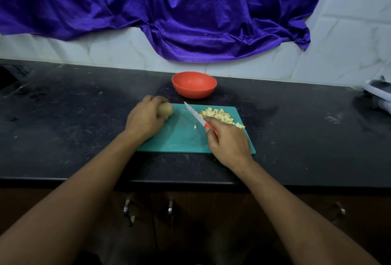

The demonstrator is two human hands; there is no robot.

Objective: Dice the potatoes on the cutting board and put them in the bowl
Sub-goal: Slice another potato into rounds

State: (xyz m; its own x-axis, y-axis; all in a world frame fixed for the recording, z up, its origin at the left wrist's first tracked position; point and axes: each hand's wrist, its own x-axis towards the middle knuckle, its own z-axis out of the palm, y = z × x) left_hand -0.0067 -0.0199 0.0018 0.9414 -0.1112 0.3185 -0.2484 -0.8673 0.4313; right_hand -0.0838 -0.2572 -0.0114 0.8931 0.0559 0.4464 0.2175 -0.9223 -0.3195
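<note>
Left hand (pixel 146 119): fingers curled round a whole brown potato (pixel 165 111), holding it at the far left corner of the cutting board (pixel 179 135). Most of the potato is hidden under the hand; only its right end shows.

Right hand (pixel 229 144): fingers wrapped round the red handle of a knife (pixel 195 115), forefinger laid forward toward the blade. Blade points far-left, slanting across the middle of the board; whether its tip touches the board cannot be told.

Diced potato (pixel 220 115): pale yellow heap on the far right part of the board, just beyond the right hand's knuckles. One stray cube (pixel 195 126) lies apart, nearer the board's middle, beside the blade.

Board is teal, lying flat on the dark tabletop (pixel 74 116). Orange bowl (pixel 194 84) stands upright on the tabletop just beyond the board's far edge, apart from it.

Purple cloth (pixel 169 10) hangs over the white tiled wall (pixel 338 42) behind. A white object (pixel 378 93) sits at the tabletop's right edge, partly out of view.
</note>
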